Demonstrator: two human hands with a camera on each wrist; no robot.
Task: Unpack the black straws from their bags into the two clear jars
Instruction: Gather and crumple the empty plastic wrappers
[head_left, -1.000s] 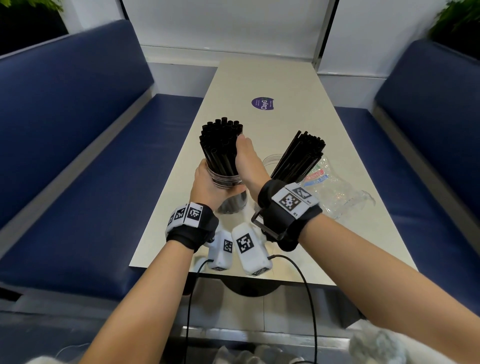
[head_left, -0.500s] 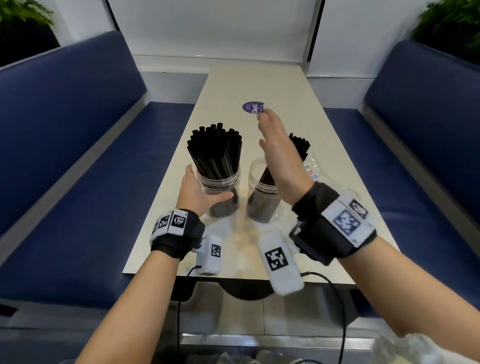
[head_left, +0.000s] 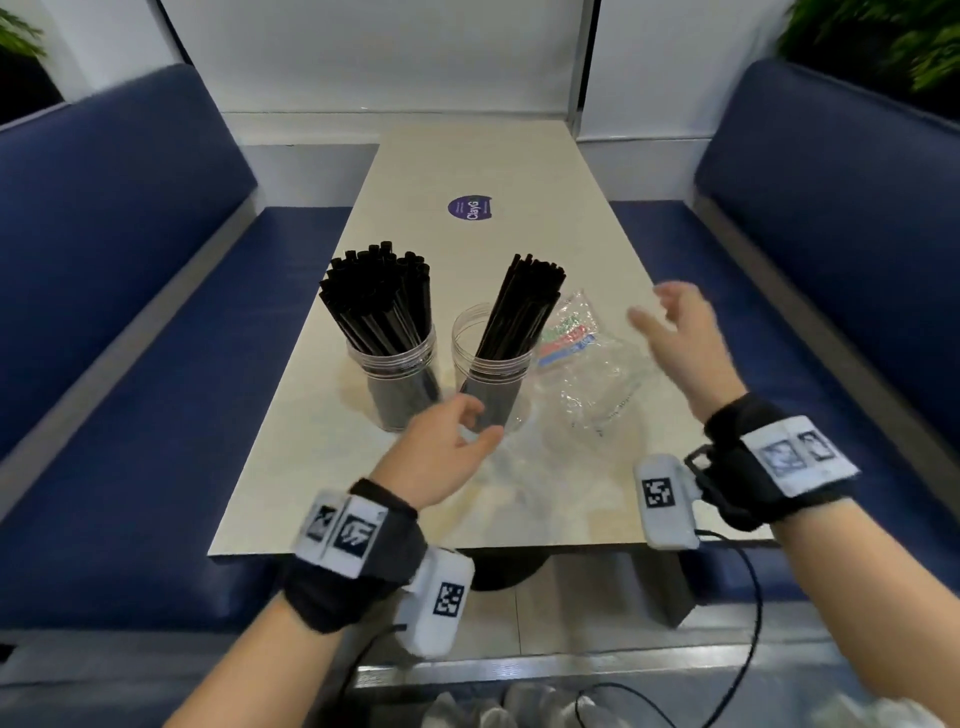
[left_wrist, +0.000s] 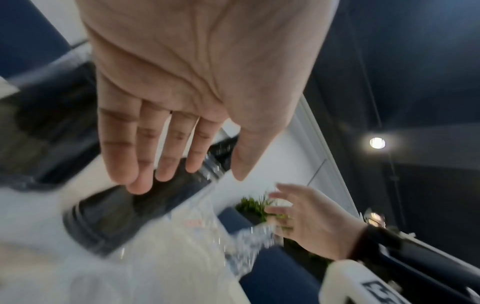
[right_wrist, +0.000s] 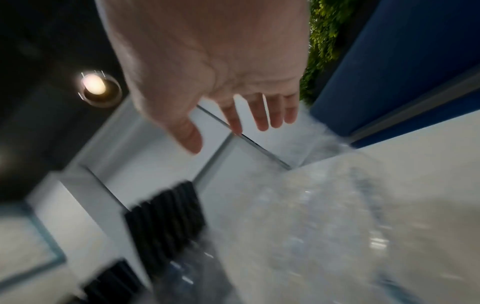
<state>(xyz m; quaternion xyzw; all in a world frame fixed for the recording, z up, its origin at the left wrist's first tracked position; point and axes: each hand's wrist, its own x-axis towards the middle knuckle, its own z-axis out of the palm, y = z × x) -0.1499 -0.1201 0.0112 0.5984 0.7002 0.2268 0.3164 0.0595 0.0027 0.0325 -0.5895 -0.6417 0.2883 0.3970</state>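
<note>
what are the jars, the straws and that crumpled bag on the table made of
Jars: seemingly clear rigid plastic, see-through walls with ridged rims; glass can't be excluded.
Straws: likely black plastic, smooth hollow tubes with a dull sheen.
Bag: thin clear plastic film, crinkled and glinting, with red, green and blue print.
Table: pale, smooth, faintly mottled top, perhaps laminate or stone-look.

Your left jar (head_left: 397, 384): clear, upright on table, packed full with black straws (head_left: 379, 296) fanning upward. Your right jar (head_left: 488, 379) just beside it: clear, upright, smaller straw bundle (head_left: 524, 306) leaning right. Empty crumpled bags (head_left: 592, 374) lie right of jars.
</note>
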